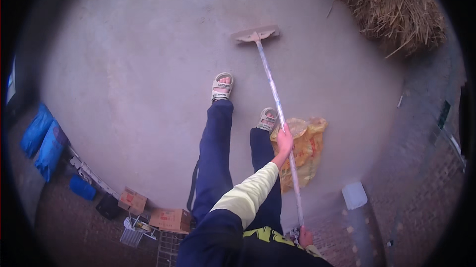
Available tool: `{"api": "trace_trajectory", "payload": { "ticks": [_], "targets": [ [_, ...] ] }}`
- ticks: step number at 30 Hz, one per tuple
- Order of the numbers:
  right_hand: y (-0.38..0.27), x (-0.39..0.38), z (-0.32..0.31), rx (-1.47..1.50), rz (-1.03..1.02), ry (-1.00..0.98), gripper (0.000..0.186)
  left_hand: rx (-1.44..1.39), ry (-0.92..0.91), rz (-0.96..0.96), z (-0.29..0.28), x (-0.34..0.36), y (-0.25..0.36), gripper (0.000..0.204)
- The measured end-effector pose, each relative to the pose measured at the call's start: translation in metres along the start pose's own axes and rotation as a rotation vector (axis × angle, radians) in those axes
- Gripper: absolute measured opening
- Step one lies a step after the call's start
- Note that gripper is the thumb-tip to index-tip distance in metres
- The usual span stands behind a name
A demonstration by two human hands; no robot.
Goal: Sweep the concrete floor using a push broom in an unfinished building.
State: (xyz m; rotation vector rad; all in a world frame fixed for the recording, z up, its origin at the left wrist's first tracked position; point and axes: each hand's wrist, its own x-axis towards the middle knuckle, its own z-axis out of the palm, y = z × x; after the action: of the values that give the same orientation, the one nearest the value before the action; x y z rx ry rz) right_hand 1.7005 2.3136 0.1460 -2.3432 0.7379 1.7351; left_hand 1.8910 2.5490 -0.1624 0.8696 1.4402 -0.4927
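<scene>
The head view looks straight down on a person standing on a smooth grey concrete floor (pixel 148 68). The left hand (pixel 284 140) is wrapped around the long pale pole (pixel 277 113) of a flat-headed scraper, gripping it about midway along its length. The right hand (pixel 305 236) shows at the lower edge, its fingers closed on the near end of the same pole. The pole runs slantwise from that lower hand up and slightly left to the scraper head (pixel 256 33), a wide, pale blade that rests on the floor well ahead of the feet.

The left arm wears a sleeve that is dark blue near the shoulder and pale yellow toward the wrist. Both legs are in dark blue trousers, and each foot is in a light sandal: the left sandal (pixel 222 86) is set further forward, the right sandal (pixel 268 119) sits just beside the pole.

A crumpled yellow plastic sack (pixel 307 150) lies on the floor just behind the pole and near the right foot. A heap of dry straw (pixel 391 9) fills the upper right corner. Along the left rim lie blue bags (pixel 43 140), and toward the lower left stand cardboard boxes (pixel 171 219) next to a small white wire basket (pixel 131 234). A pale square block (pixel 354 195) sits at the lower right, where brick paving (pixel 421 192) borders the concrete.
</scene>
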Motion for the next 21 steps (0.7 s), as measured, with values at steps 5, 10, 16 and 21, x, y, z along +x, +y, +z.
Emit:
{"api": "trace_trajectory", "payload": {
  "ticks": [5,10,16,21],
  "targets": [
    [-0.087,0.074,-0.008,0.195,0.028,-0.104,0.05,0.099,0.009,0.262,0.023,0.09,0.063,0.053],
    [-0.217,0.125,-0.011,0.31,-0.32,-0.048,0.041,0.233,0.182,0.482,-0.011,0.161,0.219,0.06],
    [-0.088,0.039,0.01,0.239,-0.248,-0.01,0.032,0.332,0.063,0.424,-0.014,0.059,0.084,0.055],
    [-0.1,0.051,-0.023,0.095,-0.202,0.036,0.032,0.264,0.19,0.222,0.0,0.08,0.081,0.054]
  ]
}}
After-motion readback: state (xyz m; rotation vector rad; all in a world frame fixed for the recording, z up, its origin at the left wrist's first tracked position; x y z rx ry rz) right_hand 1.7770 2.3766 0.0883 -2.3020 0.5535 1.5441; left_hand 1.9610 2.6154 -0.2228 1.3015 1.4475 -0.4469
